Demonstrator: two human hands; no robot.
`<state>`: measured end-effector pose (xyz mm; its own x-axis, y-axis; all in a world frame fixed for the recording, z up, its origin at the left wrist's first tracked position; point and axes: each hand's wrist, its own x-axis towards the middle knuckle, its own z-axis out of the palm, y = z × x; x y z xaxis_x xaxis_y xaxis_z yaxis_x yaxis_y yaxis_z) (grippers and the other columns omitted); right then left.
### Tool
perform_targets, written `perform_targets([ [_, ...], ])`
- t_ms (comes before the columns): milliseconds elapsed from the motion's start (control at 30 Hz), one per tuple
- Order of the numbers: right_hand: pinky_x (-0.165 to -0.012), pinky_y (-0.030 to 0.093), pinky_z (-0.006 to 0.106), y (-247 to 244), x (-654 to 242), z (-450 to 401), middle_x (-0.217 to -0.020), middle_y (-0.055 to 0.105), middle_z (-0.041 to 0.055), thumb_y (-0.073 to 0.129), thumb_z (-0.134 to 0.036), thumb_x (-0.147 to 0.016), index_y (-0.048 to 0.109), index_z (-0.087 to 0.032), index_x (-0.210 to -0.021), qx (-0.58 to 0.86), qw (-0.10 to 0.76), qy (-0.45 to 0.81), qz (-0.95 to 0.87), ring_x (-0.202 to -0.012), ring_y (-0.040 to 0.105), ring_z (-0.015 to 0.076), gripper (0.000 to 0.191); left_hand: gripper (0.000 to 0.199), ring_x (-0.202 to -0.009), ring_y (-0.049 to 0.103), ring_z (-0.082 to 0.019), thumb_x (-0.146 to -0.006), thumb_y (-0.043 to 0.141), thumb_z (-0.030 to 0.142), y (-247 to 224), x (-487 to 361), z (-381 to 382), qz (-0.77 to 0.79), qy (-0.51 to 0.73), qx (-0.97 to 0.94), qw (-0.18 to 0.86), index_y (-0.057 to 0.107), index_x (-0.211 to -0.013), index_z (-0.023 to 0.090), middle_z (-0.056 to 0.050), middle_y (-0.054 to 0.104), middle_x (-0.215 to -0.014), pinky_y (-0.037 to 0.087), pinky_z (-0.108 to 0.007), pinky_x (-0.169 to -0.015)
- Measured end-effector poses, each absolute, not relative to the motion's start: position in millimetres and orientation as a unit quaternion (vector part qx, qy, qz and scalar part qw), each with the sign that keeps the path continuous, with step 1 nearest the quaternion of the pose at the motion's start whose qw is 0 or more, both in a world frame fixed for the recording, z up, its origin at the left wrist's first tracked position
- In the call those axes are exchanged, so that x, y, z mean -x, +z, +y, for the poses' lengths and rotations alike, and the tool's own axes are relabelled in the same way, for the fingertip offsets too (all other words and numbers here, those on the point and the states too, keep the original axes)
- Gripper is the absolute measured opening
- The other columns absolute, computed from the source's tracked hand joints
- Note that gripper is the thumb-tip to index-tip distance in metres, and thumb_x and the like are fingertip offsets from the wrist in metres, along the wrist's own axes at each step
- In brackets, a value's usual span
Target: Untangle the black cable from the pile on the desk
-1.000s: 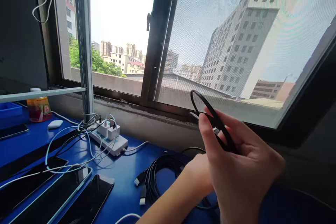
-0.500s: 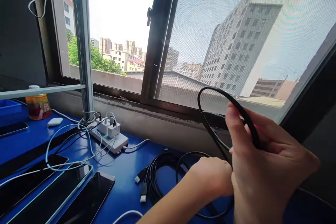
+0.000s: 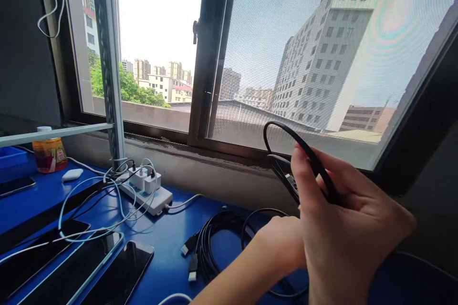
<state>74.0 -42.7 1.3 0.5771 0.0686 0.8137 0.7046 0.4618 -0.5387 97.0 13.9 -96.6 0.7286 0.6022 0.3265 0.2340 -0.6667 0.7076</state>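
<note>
Nearest the camera, a person's right hand [image 3: 348, 231] is pinching a looped black cable [image 3: 306, 147] between bent fingers and thumb, holding it up above a blue table [image 3: 164, 243]. The left hand [image 3: 281, 237] is sitting just behind, its fingertips hidden, leaving its grip impossible to tell. Beyond, a black cable coil [image 3: 203, 250] is lying near a white power strip [image 3: 156, 202], and a window [image 3: 207, 57] is framing buildings [image 3: 322, 52].

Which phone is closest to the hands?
The rightmost phone, nearest the left hand; the light-blue-edged phone and all others lie farther left.
</note>
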Motion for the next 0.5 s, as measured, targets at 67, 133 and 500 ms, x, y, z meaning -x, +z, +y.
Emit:
perform_targets([
  [67,-0.041,0.039,0.02,2,-75,-43,-0.049,0.061,-0.0021,0.071,-0.035,-0.066,0.074,-0.02,-0.071,0.472,0.754,-0.217,-0.401,-0.042,0.051,0.009,0.016,0.029,-0.105,0.055,-0.031,-0.081,0.047,0.028,-92,-100,5,0.287,0.307,-0.871,0.255,0.06,-0.106,0.019,-0.003,0.068,-0.093,0.049,-0.038,-0.085],
  [133,-0.042,0.04,0.021,2,-75,-42,-0.05,0.062,-0.0019,0.071,-0.034,-0.066,0.074,-0.02,-0.071,0.471,0.754,-0.223,-0.401,-0.043,0.052,0.0094,0.016,0.033,-0.111,0.052,-0.029,-0.086,0.038,0.026,-87,-103,-3,0.297,0.32,-0.868,0.235,0.057,-0.112,0.02,-0.003,0.067,-0.094,0.049,-0.034,-0.085],
  [500,-0.043,0.039,0.021,-3,-69,-37,-0.052,0.064,-0.0012,0.065,-0.038,-0.07,0.074,-0.023,-0.072,0.515,0.669,-0.193,-0.5,-0.045,0.055,0.0117,0.018,0.06,-0.105,0.056,-0.027,-0.084,0.011,0.027,-67,-87,-6,0.287,0.339,-0.877,0.182,0.069,-0.081,0.014,-0.004,0.063,-0.074,0.049,-0.023,-0.067],
])
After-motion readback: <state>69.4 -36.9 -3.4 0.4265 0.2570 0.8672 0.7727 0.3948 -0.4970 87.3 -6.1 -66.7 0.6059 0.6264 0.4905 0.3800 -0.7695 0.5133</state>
